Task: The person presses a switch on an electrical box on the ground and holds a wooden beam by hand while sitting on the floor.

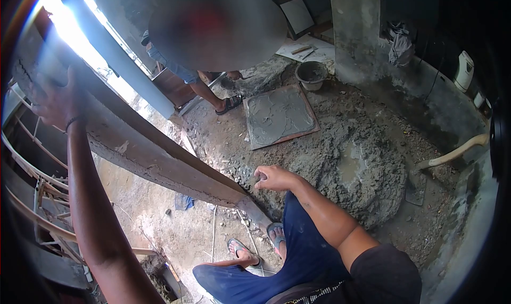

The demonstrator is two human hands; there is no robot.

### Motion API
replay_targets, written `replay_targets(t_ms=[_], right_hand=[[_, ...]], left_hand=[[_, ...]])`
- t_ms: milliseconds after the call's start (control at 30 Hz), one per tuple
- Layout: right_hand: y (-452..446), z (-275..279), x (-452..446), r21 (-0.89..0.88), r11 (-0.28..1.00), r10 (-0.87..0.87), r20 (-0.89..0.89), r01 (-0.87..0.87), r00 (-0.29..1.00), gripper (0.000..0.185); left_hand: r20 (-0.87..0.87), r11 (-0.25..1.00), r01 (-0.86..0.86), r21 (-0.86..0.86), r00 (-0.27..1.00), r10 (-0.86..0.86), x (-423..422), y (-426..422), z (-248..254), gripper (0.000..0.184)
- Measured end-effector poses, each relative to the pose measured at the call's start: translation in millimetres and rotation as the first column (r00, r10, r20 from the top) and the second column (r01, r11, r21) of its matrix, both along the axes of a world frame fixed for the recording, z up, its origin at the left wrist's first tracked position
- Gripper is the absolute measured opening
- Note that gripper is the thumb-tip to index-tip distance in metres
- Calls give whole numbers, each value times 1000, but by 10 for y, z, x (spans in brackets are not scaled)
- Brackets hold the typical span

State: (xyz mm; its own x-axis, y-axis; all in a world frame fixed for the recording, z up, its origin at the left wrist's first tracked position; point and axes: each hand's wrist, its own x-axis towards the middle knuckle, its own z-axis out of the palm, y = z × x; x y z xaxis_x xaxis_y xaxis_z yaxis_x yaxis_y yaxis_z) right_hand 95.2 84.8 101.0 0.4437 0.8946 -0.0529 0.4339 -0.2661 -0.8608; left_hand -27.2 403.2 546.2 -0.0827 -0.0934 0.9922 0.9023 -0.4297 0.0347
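Under L grip, spread wide: conc. col.; R grip half-open, empty, nr mortar.

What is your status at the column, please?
Left hand against concrete column. Right hand empty, loosely curled. Mortar heap close by; co-worker beyond.

On the dirt floor, wet mortar heaped up, tile just beside it, bucket near the heap.
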Motion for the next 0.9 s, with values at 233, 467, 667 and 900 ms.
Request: replay_targets(t_ms=[233,467,667,900], right_hand=[[-7,12,4,-10,1000,4,4,-4,1000,51],[-14,26,8,-13,1000,9,-9,-9,1000,50],[-18,7,5,4,1000,9,-6,-9,1000,51],[-17,22,-1,-5,1000,6,-10,-6,1000,51]], left_hand=[[3,1000,-10,-12,1000,10,9,-35,-5,91],[0,1000,9,-11,1000,-9,7,-60,-6,91],[3,1000,8,-10,1000,-8,12,3,-5,91],[4,1000,-13,-2,1000,13,19,-63,-8,91]])
